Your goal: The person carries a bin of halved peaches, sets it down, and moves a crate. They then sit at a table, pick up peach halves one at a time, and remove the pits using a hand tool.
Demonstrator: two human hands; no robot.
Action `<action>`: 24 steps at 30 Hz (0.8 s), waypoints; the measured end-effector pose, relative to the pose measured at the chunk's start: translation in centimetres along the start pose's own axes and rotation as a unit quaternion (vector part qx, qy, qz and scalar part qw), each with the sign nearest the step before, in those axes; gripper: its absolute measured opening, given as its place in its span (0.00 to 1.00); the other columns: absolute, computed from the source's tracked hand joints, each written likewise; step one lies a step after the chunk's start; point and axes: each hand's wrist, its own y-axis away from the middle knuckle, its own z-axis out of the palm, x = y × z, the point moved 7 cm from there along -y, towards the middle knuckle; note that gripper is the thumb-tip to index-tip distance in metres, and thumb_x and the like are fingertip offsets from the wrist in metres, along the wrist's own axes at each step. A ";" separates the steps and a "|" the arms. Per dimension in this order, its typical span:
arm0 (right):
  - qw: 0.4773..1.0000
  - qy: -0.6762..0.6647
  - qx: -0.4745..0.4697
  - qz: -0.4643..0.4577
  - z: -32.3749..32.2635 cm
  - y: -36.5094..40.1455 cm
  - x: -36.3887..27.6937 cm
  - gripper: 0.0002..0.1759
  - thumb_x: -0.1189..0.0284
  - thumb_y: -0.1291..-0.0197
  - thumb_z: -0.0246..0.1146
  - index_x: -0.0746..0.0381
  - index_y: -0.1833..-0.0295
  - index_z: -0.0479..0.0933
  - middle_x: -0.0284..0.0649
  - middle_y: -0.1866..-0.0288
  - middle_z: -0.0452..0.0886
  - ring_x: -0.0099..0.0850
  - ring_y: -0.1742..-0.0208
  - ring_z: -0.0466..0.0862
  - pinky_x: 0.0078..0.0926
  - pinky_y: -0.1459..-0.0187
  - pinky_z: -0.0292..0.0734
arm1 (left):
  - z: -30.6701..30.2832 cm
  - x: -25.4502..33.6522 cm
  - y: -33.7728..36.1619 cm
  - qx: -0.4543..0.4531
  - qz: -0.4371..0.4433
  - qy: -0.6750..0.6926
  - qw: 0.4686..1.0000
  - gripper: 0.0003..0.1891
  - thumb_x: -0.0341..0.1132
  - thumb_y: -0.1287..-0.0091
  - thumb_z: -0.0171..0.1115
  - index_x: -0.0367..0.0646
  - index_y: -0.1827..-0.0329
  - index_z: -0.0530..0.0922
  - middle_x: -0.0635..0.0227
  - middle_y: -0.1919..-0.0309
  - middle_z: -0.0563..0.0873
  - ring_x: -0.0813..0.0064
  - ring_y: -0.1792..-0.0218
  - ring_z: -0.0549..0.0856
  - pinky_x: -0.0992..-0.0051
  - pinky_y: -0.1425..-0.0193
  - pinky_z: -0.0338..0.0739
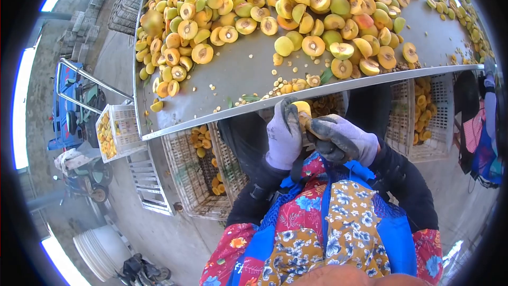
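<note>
In front of my chest, just below the table's near edge, my left hand (284, 136) in a grey-palmed glove is closed on a yellow peach half (302, 107). My right hand (344, 136), gloved the same way, has its fingers curled close against the fruit's lower side. Whatever the right fingers grip is hidden by the glove. Above both hands, many cut peach halves (313, 46) and some whole-looking peaches lie heaped on the metal table (233, 74). Small pale scraps and pits (286, 86) lie along its near rim.
Under the table stand plastic crates (193, 201) holding peach pieces, with another crate (423, 127) to the right. A white crate of fruit (119, 132) sits at the table's left end. A person's sleeved arm (490, 100) shows at far right. Scooters (87, 177) are parked left.
</note>
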 end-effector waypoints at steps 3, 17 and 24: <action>0.999 0.025 0.020 -0.003 -0.4 -0.2 0.2 0.20 0.51 0.27 0.58 0.57 0.62 0.73 0.26 0.79 0.66 0.15 0.83 0.63 0.15 0.82 0.57 | 0.6 -0.9 0.2 -0.029 -0.024 -0.025 0.999 0.13 0.32 0.23 0.53 0.34 0.43 0.76 0.47 0.61 0.87 0.52 0.59 0.90 0.62 0.55 0.83; 0.970 -0.216 -0.093 0.053 -0.7 -0.1 3.0 0.21 0.53 0.26 0.58 0.63 0.57 0.73 0.27 0.82 0.64 0.16 0.88 0.61 0.14 0.87 0.55 | 3.4 -3.4 1.1 -0.155 -0.084 0.262 0.949 0.25 0.52 0.18 0.43 0.37 0.42 0.77 0.64 0.55 0.85 0.77 0.54 0.84 0.75 0.48 0.79; 0.984 -0.164 0.020 -0.064 -2.4 0.8 1.2 0.22 0.53 0.26 0.57 0.64 0.55 0.74 0.29 0.82 0.64 0.18 0.89 0.61 0.15 0.87 0.54 | -0.3 -5.8 1.3 0.010 -0.288 0.267 0.920 0.29 0.58 0.19 0.42 0.38 0.46 0.78 0.66 0.64 0.85 0.76 0.65 0.86 0.78 0.65 0.81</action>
